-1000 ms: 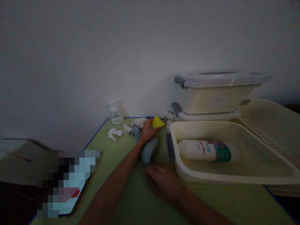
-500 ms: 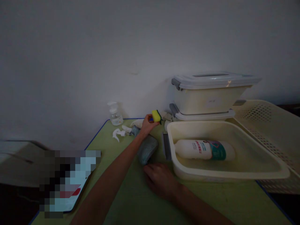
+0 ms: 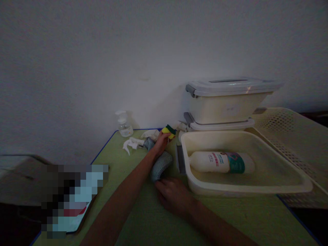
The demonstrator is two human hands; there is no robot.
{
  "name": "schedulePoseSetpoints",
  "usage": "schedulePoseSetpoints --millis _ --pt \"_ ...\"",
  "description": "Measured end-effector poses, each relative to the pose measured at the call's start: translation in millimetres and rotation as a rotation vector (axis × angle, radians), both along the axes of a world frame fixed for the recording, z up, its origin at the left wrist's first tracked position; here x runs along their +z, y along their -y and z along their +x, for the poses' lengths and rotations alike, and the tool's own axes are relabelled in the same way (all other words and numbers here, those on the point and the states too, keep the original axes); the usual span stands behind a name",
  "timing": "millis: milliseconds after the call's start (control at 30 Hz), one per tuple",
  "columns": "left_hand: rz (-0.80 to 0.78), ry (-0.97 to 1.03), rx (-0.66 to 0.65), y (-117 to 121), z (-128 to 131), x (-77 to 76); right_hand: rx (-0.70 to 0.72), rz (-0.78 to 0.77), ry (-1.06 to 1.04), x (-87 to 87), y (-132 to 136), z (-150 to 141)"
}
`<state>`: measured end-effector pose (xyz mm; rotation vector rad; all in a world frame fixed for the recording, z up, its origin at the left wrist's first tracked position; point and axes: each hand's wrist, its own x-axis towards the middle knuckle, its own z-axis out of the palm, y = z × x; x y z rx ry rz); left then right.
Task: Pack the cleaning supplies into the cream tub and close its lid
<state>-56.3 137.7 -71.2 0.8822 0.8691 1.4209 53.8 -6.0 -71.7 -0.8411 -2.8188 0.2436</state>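
My left hand (image 3: 160,142) is closed around a yellow sponge (image 3: 166,130) with a dark green scouring side, near the back edge of the table. Under that wrist runs a grey mesh-patterned cloth (image 3: 163,164), bunched and long. Its near end meets the curled fingers of my right hand (image 3: 172,193), which pinch it on the tabletop. Beside the cloth's far end lies a white trigger spray head (image 3: 130,145). Crumpled whitish pieces (image 3: 150,134) lie behind my left hand, partly hidden and hard to identify.
At right stands an open cream bin (image 3: 248,189) with a white bottle (image 3: 212,162) lying in it. Lidded boxes (image 3: 230,107) are stacked behind, with a perforated basket (image 3: 299,143) beside them. A clear pump bottle (image 3: 125,129) stands back left; a blurred-out tablet-like device (image 3: 79,201) lies front left.
My left hand has moved slightly down and turned the sponge, so its green side now faces up and back. My right hand stays at the cloth's near end.
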Motion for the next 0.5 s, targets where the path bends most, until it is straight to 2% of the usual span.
schedulePoseSetpoints --millis 267,500 --pt "-0.043 0.243 -0.079 4 -8 -4.7 0.001 -0.028 -0.038 -1.6 0 0" --pt "0.010 0.310 -0.112 21 -16 15.1 -0.020 -0.130 -0.169 -4.9 -1 1"
